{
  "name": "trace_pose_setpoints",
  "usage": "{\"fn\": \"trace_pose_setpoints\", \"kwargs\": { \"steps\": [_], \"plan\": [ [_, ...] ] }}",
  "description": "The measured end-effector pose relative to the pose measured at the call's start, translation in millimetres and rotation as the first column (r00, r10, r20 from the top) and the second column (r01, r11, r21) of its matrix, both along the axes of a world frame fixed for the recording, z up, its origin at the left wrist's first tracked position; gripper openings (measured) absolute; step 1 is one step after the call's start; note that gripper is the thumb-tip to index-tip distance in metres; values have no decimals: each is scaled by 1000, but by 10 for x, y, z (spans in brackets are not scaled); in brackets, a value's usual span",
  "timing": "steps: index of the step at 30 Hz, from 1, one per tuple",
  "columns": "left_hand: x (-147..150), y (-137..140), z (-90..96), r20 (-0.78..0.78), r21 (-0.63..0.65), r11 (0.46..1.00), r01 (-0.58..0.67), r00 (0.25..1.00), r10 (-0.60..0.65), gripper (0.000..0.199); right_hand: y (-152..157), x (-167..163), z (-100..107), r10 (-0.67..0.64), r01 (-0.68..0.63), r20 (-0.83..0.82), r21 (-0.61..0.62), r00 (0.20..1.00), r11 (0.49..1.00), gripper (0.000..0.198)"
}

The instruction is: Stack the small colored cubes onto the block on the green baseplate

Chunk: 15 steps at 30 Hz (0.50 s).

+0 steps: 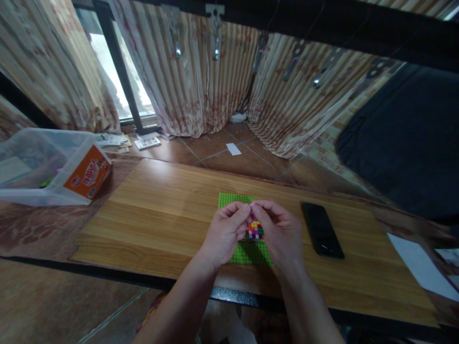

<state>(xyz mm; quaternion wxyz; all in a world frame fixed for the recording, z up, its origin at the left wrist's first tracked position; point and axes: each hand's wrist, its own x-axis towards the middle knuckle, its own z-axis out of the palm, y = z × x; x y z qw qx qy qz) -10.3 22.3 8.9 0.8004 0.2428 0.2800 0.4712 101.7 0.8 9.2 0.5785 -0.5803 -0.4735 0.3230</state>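
My left hand [225,227] and my right hand [283,229] meet over a green studded baseplate [251,255]. Both are closed in a pinch, thumbs against fingers, with the fingertips together. A tiny pink brick [252,204] seems to show between them; its shape is too small to make out. Below the fingers, a patch of small multicoloured bricks [256,231] in red, yellow, purple, white and green sits on the baseplate. My hands hide part of the patch and the plate's right side.
A black phone [322,230] lies right of my hands on the wooden tabletop [161,215]. On the left stands a clear plastic bin [46,165] with an orange label. White paper [423,265] lies at the right. Metal clips [215,33] hang from a dark bar above.
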Motion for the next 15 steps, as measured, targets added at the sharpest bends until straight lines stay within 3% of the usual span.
{"fn": "trace_pose_setpoints", "kwargs": {
  "steps": [6, 9, 12, 15],
  "plan": [
    [2, 11, -84, -182, 138, 990, -2, 983, 27, 33, -16, 28, 77, 86, -109, -277, -67, 957, 992, 15],
    [-7, 14, -92, -203, 187, 982, 32, 979, 7, 32, -31, 59, 101, 101, -138, -322, -94, 942, 986, 17],
    [-17, 36, -65, -181, 160, 987, -3, 983, 32, 31, -26, 151, 93, 68, -90, -251, -77, 966, 993, 15],
    [-44, 85, -48, -120, 32, 994, -105, 987, 108, 28, 3, 296, 36, -11, 11, 10, -5, 1000, 1000, 11]
  ]
}}
